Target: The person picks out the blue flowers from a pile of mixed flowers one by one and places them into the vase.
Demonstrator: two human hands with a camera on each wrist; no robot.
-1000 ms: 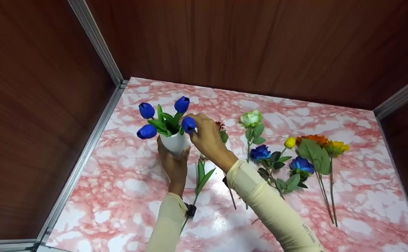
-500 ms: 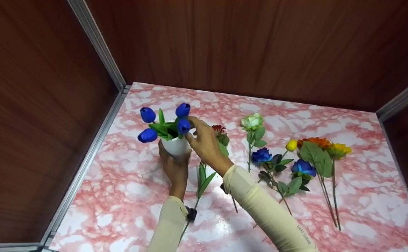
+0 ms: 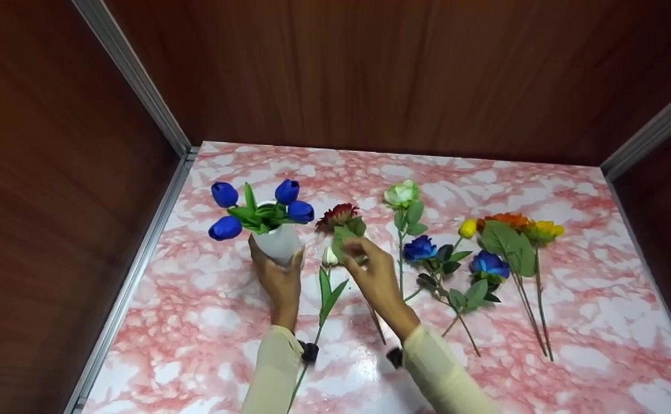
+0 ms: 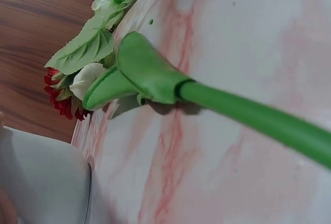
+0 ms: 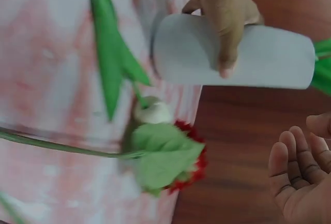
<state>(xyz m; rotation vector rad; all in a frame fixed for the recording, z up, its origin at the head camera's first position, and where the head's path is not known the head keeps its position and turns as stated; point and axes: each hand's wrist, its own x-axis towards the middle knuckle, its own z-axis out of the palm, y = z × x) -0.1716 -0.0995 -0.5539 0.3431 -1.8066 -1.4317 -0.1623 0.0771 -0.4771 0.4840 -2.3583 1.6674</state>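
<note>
My left hand (image 3: pixel 279 283) grips a white vase (image 3: pixel 278 245) that stands on the pink marbled table (image 3: pixel 209 322), thumb and fingers round its body (image 5: pixel 222 12). Several blue tulips (image 3: pixel 287 191) stand in the vase. My right hand (image 3: pixel 371 269) hovers just right of it, over the leaf of a red flower (image 3: pixel 338 214) lying on the table. In the right wrist view its fingers (image 5: pixel 297 175) hang loosely curled and hold nothing. A white tulip bud (image 3: pixel 329 257) on a green stem lies between my hands.
Right of my hands several flowers lie in a row: a pale green rose (image 3: pixel 401 194), two blue roses (image 3: pixel 420 248), a yellow bud (image 3: pixel 467 228), an orange flower (image 3: pixel 505 220) and a yellow one (image 3: pixel 544 230). Wooden walls (image 3: pixel 369 69) with metal corner strips enclose the table on three sides.
My right hand let go of the blue tulip at the vase's rim and dropped down and to the right, to the red flower. My left hand has kept hold of the vase.
</note>
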